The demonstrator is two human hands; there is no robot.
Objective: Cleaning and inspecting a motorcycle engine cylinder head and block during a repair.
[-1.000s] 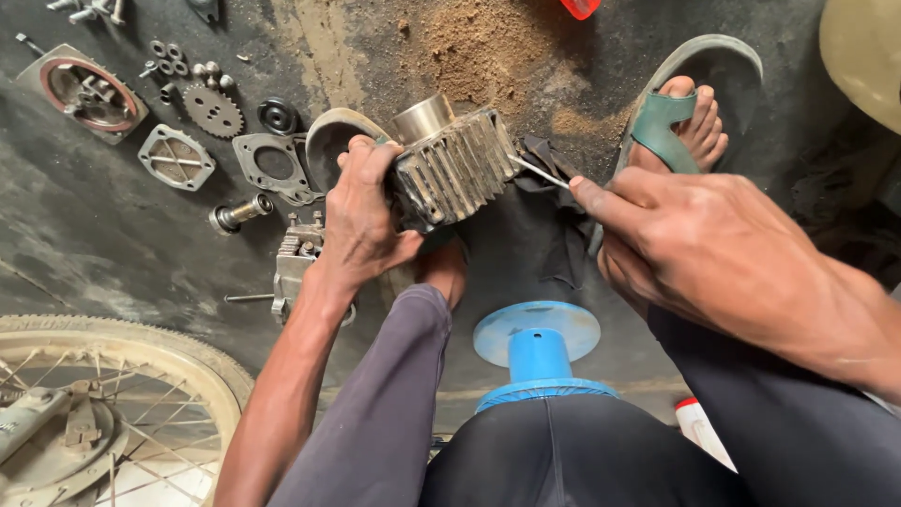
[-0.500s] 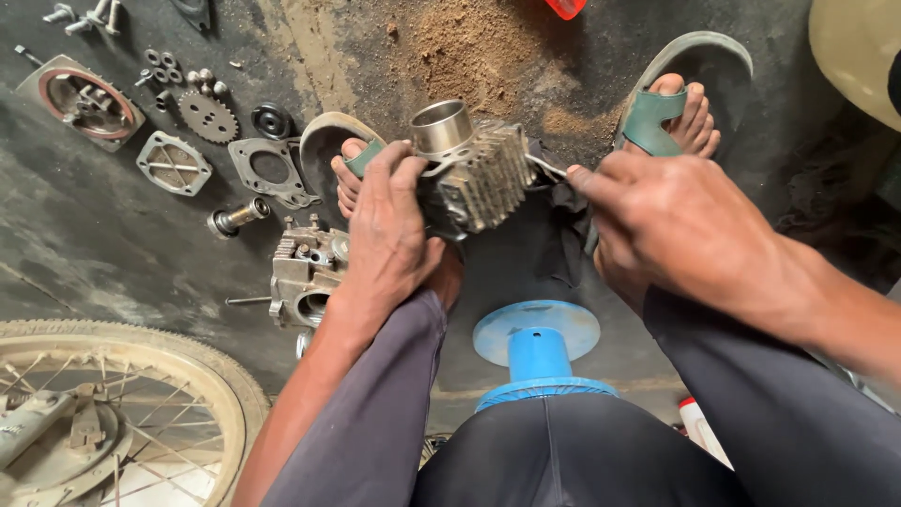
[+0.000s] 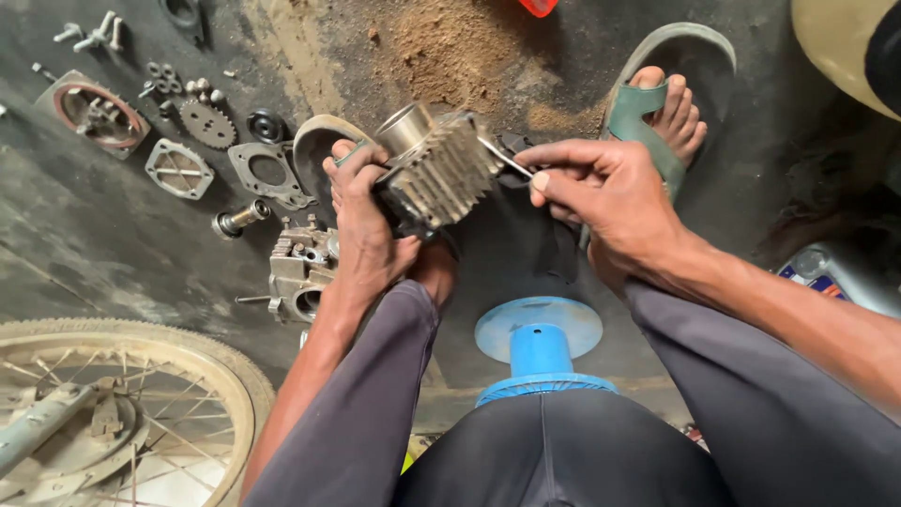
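Two hands [image 3: 361,221] [image 3: 601,202], finned cylinder [image 3: 439,174], tool tip hidden

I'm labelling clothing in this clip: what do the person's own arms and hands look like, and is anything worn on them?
Both arms are bare as far as the view shows: no sleeve reaches the forearms or wrists. The left hand and right hand wear no gloves, and no rings, watch or bands are visible. Both look smudged with dark workshop grime around the fingers.
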